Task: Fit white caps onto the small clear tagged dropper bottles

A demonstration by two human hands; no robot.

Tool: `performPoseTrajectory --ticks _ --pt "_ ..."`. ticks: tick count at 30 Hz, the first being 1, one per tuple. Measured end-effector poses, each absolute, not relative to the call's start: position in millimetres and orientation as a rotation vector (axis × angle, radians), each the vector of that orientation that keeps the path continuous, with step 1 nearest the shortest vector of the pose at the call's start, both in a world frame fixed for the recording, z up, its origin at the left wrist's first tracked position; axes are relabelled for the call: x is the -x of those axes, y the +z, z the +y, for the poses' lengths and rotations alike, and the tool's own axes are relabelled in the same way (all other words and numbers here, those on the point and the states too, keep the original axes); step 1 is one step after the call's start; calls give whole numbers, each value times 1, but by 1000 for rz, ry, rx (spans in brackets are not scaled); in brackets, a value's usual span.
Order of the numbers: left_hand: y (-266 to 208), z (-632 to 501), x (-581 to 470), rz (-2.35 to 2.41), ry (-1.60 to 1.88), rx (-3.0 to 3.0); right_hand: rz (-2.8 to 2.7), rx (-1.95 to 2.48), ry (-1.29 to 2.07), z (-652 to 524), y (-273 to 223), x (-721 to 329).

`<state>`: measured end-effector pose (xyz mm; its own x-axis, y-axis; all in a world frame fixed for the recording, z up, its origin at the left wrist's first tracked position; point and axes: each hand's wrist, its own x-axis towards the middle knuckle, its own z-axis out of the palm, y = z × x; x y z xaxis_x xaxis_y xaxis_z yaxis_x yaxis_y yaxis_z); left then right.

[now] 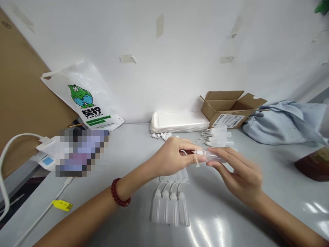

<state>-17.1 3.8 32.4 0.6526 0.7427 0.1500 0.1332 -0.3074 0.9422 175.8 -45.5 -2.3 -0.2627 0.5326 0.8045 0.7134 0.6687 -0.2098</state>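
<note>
Between my two hands, above the grey table, a small clear plastic bottle lies on its side with its neck to the left. My left hand pinches its white cap end, from which a thin white strap hangs. My right hand is closed round the bottle's body and is a little blurred. Below my left hand, several similar clear bottles stand side by side in a row with curved straps on top. Behind them more bottles are partly hidden by that hand. Small white caps lie in a heap beyond it.
A stack of white trays rests against the wall beside an open cardboard box. More bottles with straps lie before the box. Light blue cloth is at right, a white bag and a pixelated device at left.
</note>
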Motion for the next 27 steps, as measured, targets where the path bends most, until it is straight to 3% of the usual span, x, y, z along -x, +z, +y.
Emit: performPoseTrajectory --ticks 12,22,27 --pt "29 8 17 736 442 -1581 -1950 998 -264 -48 -6 -177" --pt "21 9 14 723 717 -1716 -1957 1041 -100 -41 -5 -176" --pt "23 11 15 694 559 -1688 -1957 1025 -68 -40 -7 -177"
